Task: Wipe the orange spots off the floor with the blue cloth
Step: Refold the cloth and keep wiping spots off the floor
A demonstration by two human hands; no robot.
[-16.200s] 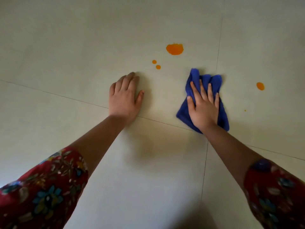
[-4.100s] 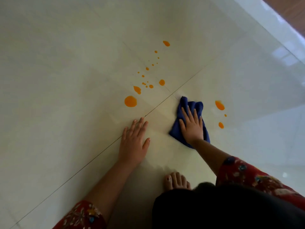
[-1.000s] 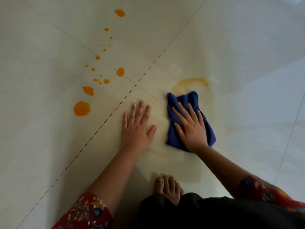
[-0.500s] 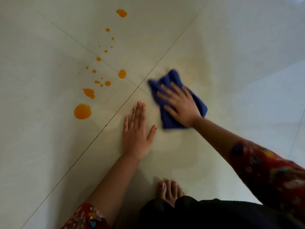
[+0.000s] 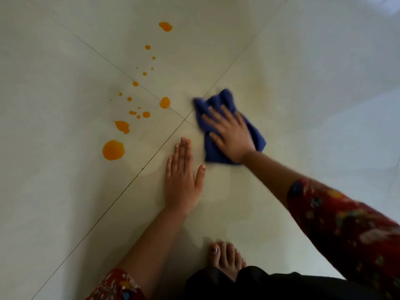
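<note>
My right hand (image 5: 230, 135) presses flat on the crumpled blue cloth (image 5: 218, 101), fingers spread, just right of where the tile seams cross. My left hand (image 5: 183, 176) lies palm down on the pale floor (image 5: 65, 191), holding nothing. Several orange spots lie to the left: a large round spot (image 5: 113, 150), a teardrop spot (image 5: 123, 126), a spot on the seam (image 5: 165, 102) close to the cloth, small drops, and a far spot (image 5: 165, 26). A faint yellowish smear (image 5: 263, 92) shows right of the cloth.
My bare foot (image 5: 226, 259) stands at the bottom centre beside dark clothing (image 5: 259, 284). Dark tile seams (image 5: 138, 172) cross near the cloth. Brighter reflective floor (image 5: 346, 105) spreads to the right.
Over the last second the right hand swept the cloth up and left over the orange streak, which is gone, then slightly back down. The left hand stayed in place.
</note>
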